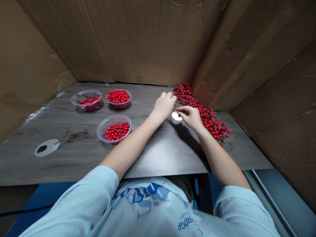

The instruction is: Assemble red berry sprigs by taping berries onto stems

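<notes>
Brown corrugated cardboard walls (148,39) enclose a dark grey wood-grain tabletop (153,151) on three sides. A heap of red berry sprays (209,120) on thin dark stems lies along the right edge, running into the far right corner. Three clear round plastic tubs stand on the left half: a berry-filled tub (119,107) and a tub of berries and twigs (80,94) by the far edge, and a part-filled tub (108,121) nearer the middle. A bare brown twig (71,135) and a grey round disc (46,147) lie toward the near left corner. A small white round cup (176,118) sits between the hands. The left hand (164,106) is curled closed on the sprays' inner end; the right hand (192,118) has thumb and forefinger pinched together beside the cup, the contents hidden. Judgement: the sprays are light, with wiry stems and smooth berries that would roll and slip; they are best held at the stem just below a berry.
</notes>
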Demonstrator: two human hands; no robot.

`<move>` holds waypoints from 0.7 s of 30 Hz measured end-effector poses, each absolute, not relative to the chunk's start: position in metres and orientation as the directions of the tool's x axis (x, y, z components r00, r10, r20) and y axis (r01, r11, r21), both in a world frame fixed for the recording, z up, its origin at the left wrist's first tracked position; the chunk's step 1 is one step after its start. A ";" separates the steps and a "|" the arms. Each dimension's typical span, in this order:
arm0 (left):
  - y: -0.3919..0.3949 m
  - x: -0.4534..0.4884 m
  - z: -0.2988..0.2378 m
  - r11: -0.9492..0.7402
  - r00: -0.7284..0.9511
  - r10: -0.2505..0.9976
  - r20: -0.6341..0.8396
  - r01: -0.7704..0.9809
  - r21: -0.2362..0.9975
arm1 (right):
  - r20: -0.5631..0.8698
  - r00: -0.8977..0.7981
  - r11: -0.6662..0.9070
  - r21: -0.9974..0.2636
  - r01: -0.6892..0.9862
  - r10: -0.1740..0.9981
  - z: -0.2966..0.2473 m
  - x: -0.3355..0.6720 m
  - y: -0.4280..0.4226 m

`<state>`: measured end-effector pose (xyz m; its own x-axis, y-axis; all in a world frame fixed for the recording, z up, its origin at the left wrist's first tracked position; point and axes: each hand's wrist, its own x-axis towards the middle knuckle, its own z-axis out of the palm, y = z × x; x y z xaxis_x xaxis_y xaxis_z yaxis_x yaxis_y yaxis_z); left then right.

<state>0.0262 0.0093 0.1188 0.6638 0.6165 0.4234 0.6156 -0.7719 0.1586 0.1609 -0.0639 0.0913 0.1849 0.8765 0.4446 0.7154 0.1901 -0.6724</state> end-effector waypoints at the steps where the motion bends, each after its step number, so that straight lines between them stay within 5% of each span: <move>1: 0.009 0.028 0.119 -0.770 0.668 0.620 0.411 0.619 0.155 | 0.431 0.182 0.179 -0.670 0.720 0.884 0.091 0.163 -0.064; 15: 0.019 0.039 0.098 -0.904 0.793 0.422 0.440 0.407 0.133 | 0.363 0.251 0.058 -0.660 0.749 0.897 0.084 0.178 -0.065; 21: 0.019 0.041 0.091 -0.917 0.798 0.396 0.454 0.369 0.151 | 0.423 0.152 0.069 -0.464 0.883 0.893 0.081 0.183 -0.065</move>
